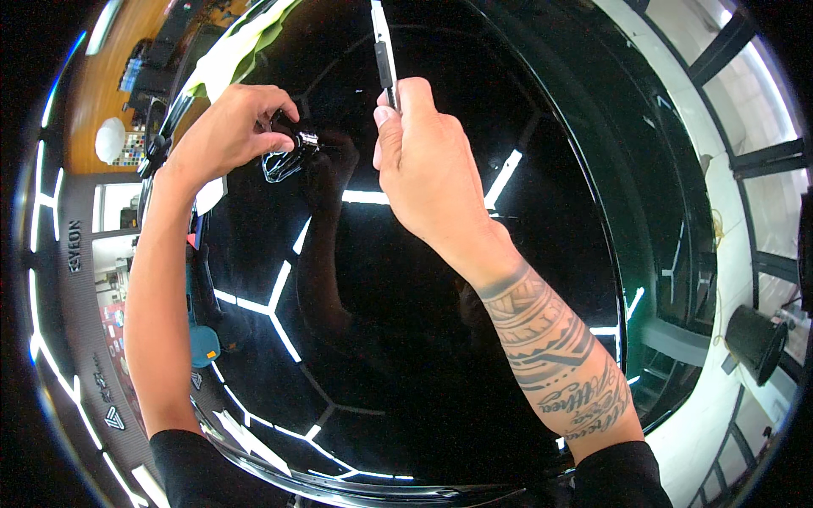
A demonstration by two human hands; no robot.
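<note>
A glossy black curved panel [440, 339], like a car's window glass, fills the view and mirrors ceiling light strips. My left hand [229, 127] pinches a small crumpled piece of clear film [288, 157] against the panel's upper left. My right hand [423, 161] grips a slim utility knife [385, 59] whose blade end points up and away along the glass. The two hands are about a hand's width apart. A pale yellow-green sheet [237, 46] lies along the panel's top left edge.
A rubber seal edge [254, 440] curves around the panel's lower left. A white floor with dark frames [745, 169] shows at right, with a dark cylindrical object [754, 343] standing on it. Shelves and a wooden wall [127, 76] sit at upper left.
</note>
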